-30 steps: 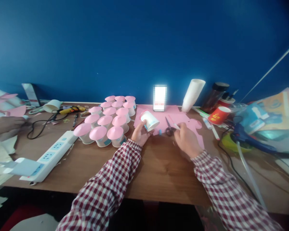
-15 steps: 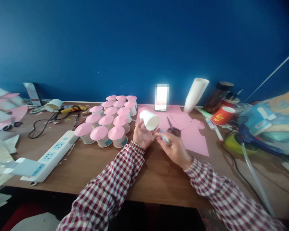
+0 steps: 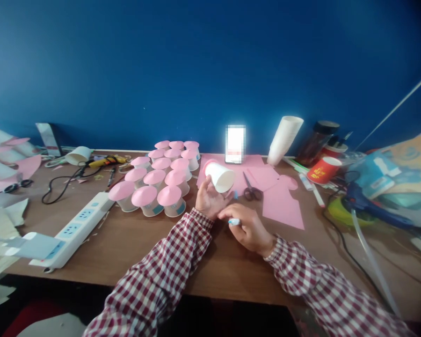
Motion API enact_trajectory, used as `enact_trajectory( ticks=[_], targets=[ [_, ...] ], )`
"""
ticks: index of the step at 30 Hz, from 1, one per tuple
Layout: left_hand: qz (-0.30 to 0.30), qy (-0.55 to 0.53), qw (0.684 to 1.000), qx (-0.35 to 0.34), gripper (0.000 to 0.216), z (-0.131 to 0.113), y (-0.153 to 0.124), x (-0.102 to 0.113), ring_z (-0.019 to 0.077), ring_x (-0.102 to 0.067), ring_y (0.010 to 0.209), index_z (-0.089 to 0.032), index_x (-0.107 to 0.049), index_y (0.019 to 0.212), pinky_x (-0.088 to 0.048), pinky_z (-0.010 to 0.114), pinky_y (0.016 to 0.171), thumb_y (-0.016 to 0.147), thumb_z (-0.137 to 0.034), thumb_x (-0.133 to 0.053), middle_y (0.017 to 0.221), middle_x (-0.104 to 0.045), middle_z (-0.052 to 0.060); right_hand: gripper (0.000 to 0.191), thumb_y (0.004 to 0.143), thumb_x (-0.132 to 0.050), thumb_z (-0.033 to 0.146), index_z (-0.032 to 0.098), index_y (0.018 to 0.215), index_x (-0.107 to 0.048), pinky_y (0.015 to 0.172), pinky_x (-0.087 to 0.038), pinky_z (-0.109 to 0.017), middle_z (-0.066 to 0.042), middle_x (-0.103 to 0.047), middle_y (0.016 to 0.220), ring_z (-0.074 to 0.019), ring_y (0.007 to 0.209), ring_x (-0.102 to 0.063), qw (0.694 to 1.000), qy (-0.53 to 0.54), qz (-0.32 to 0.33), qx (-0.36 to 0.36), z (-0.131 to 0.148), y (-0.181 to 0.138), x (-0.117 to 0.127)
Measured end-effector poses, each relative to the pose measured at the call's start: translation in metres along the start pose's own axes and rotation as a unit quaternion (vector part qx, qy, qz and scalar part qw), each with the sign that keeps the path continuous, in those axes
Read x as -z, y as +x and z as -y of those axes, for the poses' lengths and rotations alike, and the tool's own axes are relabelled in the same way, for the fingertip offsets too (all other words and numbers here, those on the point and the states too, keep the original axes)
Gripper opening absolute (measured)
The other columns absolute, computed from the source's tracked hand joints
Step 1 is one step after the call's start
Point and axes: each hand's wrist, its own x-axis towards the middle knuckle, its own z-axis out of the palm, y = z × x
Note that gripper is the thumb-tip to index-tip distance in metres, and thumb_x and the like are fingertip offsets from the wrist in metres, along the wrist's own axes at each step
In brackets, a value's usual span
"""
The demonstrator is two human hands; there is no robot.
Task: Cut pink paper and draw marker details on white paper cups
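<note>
My left hand is closed around a white paper cup, tilted on its side with its open mouth toward the right. A pink paper piece shows at the cup's base end. Close by, my right hand is curled around a short white and blue marker-like stick, mostly hidden by the fingers. Its fingertips are near the left palm, below the cup. Beyond the hands lie black-handled scissors on pink paper.
Upturned cups with pink cone tops stand in rows at left. A power strip lies nearer. Behind are a lit phone and a leaning cup stack. At right are a red cup and a blue glue gun.
My right hand has moved down and slightly left, away from the cup, uncovering the scissors' handles. The cup has shifted slightly right in my left hand.
</note>
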Motion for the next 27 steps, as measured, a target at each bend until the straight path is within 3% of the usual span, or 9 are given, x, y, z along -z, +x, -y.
enact_trajectory(
  ticks=[3,6,8,10,13,16,20,24,27],
  targets=[
    [-0.015,0.015,1.000,-0.005,0.035,0.004,-0.002,-0.004,0.0195,-0.066,0.081,-0.018,-0.065,0.097,-0.051,0.041,0.089,0.080,-0.049,-0.066,0.088,-0.069,0.005,0.045,0.087,-0.046,0.008,0.019,0.128,-0.058,0.105,-0.051,-0.045,-0.012,-0.067,0.127,-0.0238,0.122,-0.060,0.999,-0.022,-0.002,0.032,0.003,0.003,0.000],
    [-0.052,0.031,0.998,-0.001,0.035,0.008,-0.004,-0.006,0.0187,-0.064,0.077,-0.016,-0.064,0.092,-0.051,0.041,0.091,0.080,-0.048,-0.068,0.081,-0.067,0.005,0.062,0.086,-0.044,0.006,0.010,0.148,-0.039,0.118,-0.038,-0.049,-0.018,-0.043,0.153,-0.0259,0.148,-0.032,0.990,-0.096,0.074,0.075,0.005,0.007,-0.003],
    [-0.066,0.024,0.997,0.012,0.036,0.009,-0.004,-0.005,0.0193,-0.065,0.080,-0.016,-0.064,0.092,-0.050,0.041,0.093,0.079,-0.048,-0.068,0.083,-0.067,0.006,0.063,0.086,-0.043,0.005,0.008,0.149,-0.037,0.119,-0.036,-0.050,-0.019,-0.040,0.155,-0.0259,0.150,-0.026,0.981,-0.127,0.111,0.091,0.004,0.007,-0.004],
    [-0.060,0.018,0.998,0.019,0.037,0.007,-0.002,-0.003,0.0198,-0.065,0.083,-0.017,-0.065,0.095,-0.050,0.041,0.092,0.077,-0.049,-0.069,0.087,-0.068,0.006,0.054,0.087,-0.043,0.007,0.011,0.140,-0.049,0.112,-0.044,-0.047,-0.018,-0.054,0.144,-0.0254,0.141,-0.043,0.981,-0.116,0.115,0.109,0.002,0.004,-0.003],
    [-0.048,0.008,0.999,-0.006,0.035,0.002,0.001,0.000,0.0196,-0.066,0.084,-0.020,-0.065,0.096,-0.051,0.040,0.088,0.077,-0.050,-0.068,0.091,-0.069,0.005,0.029,0.085,-0.048,0.011,0.020,0.106,-0.064,0.088,-0.058,-0.040,-0.010,-0.072,0.101,-0.0232,0.100,-0.066,0.993,-0.067,0.045,0.088,-0.002,-0.002,-0.001],
    [-0.049,-0.006,0.999,-0.019,0.034,-0.001,0.002,0.000,0.0199,-0.066,0.084,-0.020,-0.065,0.097,-0.052,0.039,0.086,0.080,-0.049,-0.065,0.091,-0.070,0.005,0.028,0.083,-0.047,0.010,0.021,0.104,-0.062,0.085,-0.057,-0.040,-0.010,-0.070,0.098,-0.0231,0.097,-0.065,0.996,-0.064,-0.025,0.051,-0.002,-0.002,-0.001],
    [-0.046,0.007,0.999,-0.003,0.034,0.001,0.001,0.000,0.0208,-0.066,0.082,-0.019,-0.066,0.099,-0.051,0.041,0.088,0.081,-0.048,-0.065,0.087,-0.069,0.005,0.046,0.084,-0.043,0.009,0.014,0.128,-0.054,0.104,-0.048,-0.043,-0.017,-0.058,0.136,-0.0245,0.130,-0.052,0.992,-0.075,0.066,0.075,0.002,0.005,-0.001],
    [-0.038,-0.006,0.999,-0.007,0.032,0.000,0.001,0.000,0.0201,-0.066,0.082,-0.019,-0.066,0.096,-0.052,0.039,0.084,0.080,-0.047,-0.066,0.090,-0.070,0.005,0.018,0.087,-0.044,0.015,0.023,0.082,-0.060,0.072,-0.054,-0.032,-0.005,-0.067,0.078,-0.0182,0.076,-0.063,0.995,-0.013,0.081,0.053,0.002,0.004,0.006],
    [-0.032,-0.012,0.999,-0.010,0.033,-0.001,0.000,-0.001,0.0205,-0.066,0.084,-0.020,-0.066,0.097,-0.052,0.039,0.084,0.079,-0.048,-0.067,0.091,-0.070,0.005,0.016,0.088,-0.043,0.015,0.023,0.081,-0.055,0.062,-0.048,-0.029,-0.003,-0.062,0.071,-0.0164,0.065,-0.058,0.999,-0.009,0.029,0.018,0.000,-0.001,0.009]
  ],
)
